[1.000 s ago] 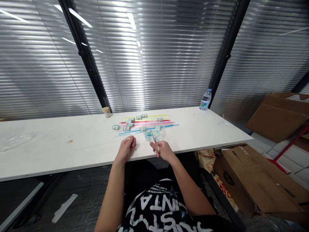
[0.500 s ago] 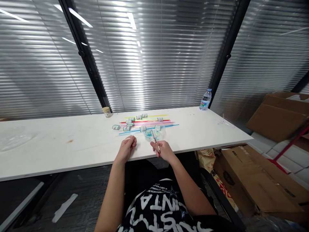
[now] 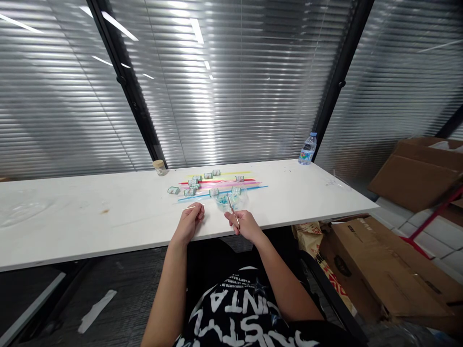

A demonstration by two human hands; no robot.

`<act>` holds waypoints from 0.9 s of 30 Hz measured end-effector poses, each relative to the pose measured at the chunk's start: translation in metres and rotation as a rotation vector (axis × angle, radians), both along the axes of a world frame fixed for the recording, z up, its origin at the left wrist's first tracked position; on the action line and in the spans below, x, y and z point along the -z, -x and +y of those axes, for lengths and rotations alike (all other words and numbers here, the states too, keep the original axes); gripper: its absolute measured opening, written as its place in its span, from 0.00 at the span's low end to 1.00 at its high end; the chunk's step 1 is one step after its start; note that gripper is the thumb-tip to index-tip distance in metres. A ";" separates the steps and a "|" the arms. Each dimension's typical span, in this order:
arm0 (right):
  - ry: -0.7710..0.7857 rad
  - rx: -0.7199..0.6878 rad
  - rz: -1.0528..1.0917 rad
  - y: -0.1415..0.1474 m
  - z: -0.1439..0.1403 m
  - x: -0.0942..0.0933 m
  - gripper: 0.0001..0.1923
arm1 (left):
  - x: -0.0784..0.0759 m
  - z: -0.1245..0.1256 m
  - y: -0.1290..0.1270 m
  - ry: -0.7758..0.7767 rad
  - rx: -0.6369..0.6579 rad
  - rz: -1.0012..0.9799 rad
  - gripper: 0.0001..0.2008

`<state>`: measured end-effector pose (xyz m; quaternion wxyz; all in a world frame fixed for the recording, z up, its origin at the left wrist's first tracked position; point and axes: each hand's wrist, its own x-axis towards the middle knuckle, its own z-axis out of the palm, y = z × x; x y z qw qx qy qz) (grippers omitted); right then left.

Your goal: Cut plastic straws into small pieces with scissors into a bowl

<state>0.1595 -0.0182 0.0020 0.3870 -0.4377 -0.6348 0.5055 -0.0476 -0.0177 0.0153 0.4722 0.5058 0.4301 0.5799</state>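
From the head camera, a long white table (image 3: pixel 108 217) carries a row of thin coloured straws (image 3: pixel 224 183), small green-and-white rolls (image 3: pixel 190 192), a small tan-lidded jar (image 3: pixel 159 167) and a clear plastic water bottle (image 3: pixel 307 149); brown cardboard boxes (image 3: pixel 379 260) stand at the right. A shallow clear plastic bowl (image 3: pixel 231 198) holds small blue bits. The right hand (image 3: pixel 246 224) is closed around slim metal scissors (image 3: pixel 231 208) pointing over the bowl. The left hand (image 3: pixel 190 222) rests curled on the table edge; whether it pinches anything is too small to tell.
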 end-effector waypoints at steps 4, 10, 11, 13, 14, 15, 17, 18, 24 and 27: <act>-0.025 0.017 -0.019 0.000 0.001 0.002 0.26 | 0.002 0.001 0.001 0.001 0.005 -0.035 0.19; 0.011 0.015 0.026 0.001 0.001 0.002 0.27 | 0.003 0.002 0.001 0.001 0.003 -0.103 0.18; 0.015 0.002 0.022 0.000 0.001 0.002 0.28 | 0.003 0.002 0.001 0.004 0.002 -0.105 0.18; 0.011 -0.016 0.008 0.000 0.000 0.000 0.28 | 0.003 0.001 0.001 0.006 0.003 -0.092 0.18; 0.007 -0.020 0.002 0.000 0.000 0.000 0.28 | 0.003 0.001 0.001 0.007 0.006 -0.079 0.18; 0.005 -0.022 -0.002 0.000 -0.001 -0.001 0.28 | 0.002 0.001 0.001 0.007 0.012 -0.062 0.18; 0.004 -0.023 -0.003 0.001 -0.001 -0.002 0.27 | 0.002 0.000 0.001 0.008 0.030 -0.023 0.18; 0.003 -0.023 -0.003 0.001 -0.002 -0.003 0.27 | 0.001 -0.001 0.000 0.008 0.039 -0.006 0.19; 0.010 -0.021 -0.001 0.000 -0.003 -0.004 0.27 | 0.001 -0.002 0.000 -0.010 0.055 0.045 0.19; 0.011 -0.030 0.008 0.000 -0.003 -0.005 0.27 | 0.001 -0.001 0.001 -0.012 0.066 0.068 0.19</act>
